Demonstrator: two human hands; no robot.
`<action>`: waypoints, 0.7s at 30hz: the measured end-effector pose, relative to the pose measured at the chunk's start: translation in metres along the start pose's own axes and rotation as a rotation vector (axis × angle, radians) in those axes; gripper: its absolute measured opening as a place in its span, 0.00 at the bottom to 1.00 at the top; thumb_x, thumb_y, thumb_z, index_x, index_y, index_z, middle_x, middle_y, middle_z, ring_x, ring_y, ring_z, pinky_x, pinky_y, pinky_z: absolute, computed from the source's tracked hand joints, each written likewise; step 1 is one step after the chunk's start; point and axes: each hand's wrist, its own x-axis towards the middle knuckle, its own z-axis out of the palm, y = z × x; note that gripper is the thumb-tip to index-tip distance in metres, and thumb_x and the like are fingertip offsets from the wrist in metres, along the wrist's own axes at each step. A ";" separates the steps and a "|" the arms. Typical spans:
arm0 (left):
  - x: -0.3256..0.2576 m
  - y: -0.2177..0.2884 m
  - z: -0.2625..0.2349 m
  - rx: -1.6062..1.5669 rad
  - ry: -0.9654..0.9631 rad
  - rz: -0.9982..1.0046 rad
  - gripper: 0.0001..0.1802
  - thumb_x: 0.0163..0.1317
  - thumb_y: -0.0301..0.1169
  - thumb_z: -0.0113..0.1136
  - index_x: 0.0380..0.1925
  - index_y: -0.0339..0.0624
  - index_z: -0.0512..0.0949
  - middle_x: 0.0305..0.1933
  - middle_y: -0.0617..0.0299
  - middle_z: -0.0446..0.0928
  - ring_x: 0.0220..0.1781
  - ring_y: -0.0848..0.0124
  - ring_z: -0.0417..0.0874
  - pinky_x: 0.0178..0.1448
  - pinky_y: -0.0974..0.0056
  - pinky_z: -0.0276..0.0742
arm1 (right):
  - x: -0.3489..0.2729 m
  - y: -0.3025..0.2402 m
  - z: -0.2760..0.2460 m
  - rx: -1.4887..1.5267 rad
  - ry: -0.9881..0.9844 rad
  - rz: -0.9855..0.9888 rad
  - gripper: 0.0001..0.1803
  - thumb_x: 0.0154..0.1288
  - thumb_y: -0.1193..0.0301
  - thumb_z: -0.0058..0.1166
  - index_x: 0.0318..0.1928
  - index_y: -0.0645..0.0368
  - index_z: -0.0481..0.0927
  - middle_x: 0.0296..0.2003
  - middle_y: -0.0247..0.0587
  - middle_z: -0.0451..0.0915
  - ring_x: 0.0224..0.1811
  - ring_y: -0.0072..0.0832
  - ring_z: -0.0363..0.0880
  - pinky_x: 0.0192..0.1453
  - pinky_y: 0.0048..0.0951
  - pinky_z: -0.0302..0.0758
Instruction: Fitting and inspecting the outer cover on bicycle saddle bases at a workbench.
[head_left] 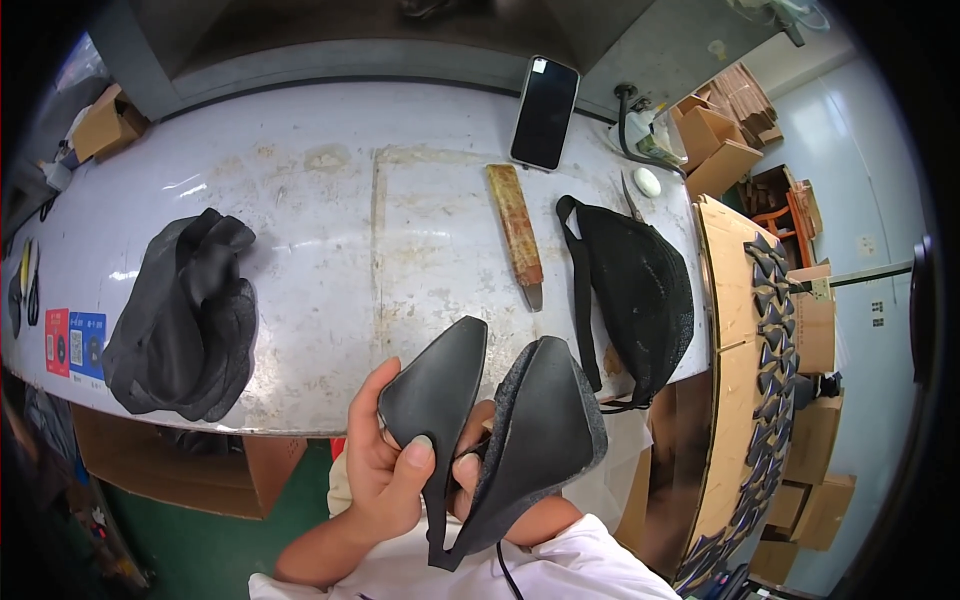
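Observation:
Both my hands hold a black shoe upper (545, 430) in front of me, just off the near edge of the table. It is smooth on its facing side, with two wide lobes and a narrow part at the bottom. My left hand (390, 470) pinches the left lobe, thumb in front and fingers behind. Mostly hidden behind the right lobe, my right hand (466, 472) shows its thumb tip and a bit of finger pressed at the piece's inner edge. A thin black cord (508, 572) hangs below.
On the table (310, 250) lie a pile of black pieces (185, 320), a black strapped bundle (640, 300), a tape-wrapped blade tool (515, 225), a phone (545, 112) and a white oval object (647, 182). Cardboard (728, 300) bearing several dark pieces stands right; an open carton (180, 465) sits below left.

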 end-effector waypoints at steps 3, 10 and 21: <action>-0.001 0.000 0.000 0.026 -0.004 0.020 0.38 0.72 0.30 0.49 0.73 0.36 0.40 0.63 0.43 0.69 0.61 0.65 0.75 0.66 0.62 0.67 | 0.004 0.007 0.003 0.050 -0.017 -0.046 0.28 0.75 0.57 0.42 0.63 0.68 0.66 0.50 0.47 0.71 0.51 0.34 0.68 0.58 0.31 0.61; -0.001 -0.005 -0.003 0.229 -0.144 0.230 0.36 0.72 0.29 0.47 0.72 0.36 0.39 0.60 0.39 0.70 0.59 0.61 0.76 0.64 0.58 0.69 | 0.000 0.025 -0.005 0.163 -0.055 -0.154 0.20 0.70 0.63 0.50 0.53 0.67 0.70 0.46 0.47 0.74 0.47 0.33 0.71 0.52 0.31 0.65; -0.001 0.027 -0.019 0.105 -0.149 -0.026 0.35 0.71 0.24 0.50 0.72 0.34 0.46 0.61 0.48 0.70 0.57 0.69 0.76 0.60 0.64 0.72 | 0.047 0.035 -0.016 0.356 -0.150 -0.344 0.09 0.63 0.72 0.61 0.38 0.64 0.78 0.38 0.47 0.78 0.40 0.33 0.77 0.43 0.30 0.71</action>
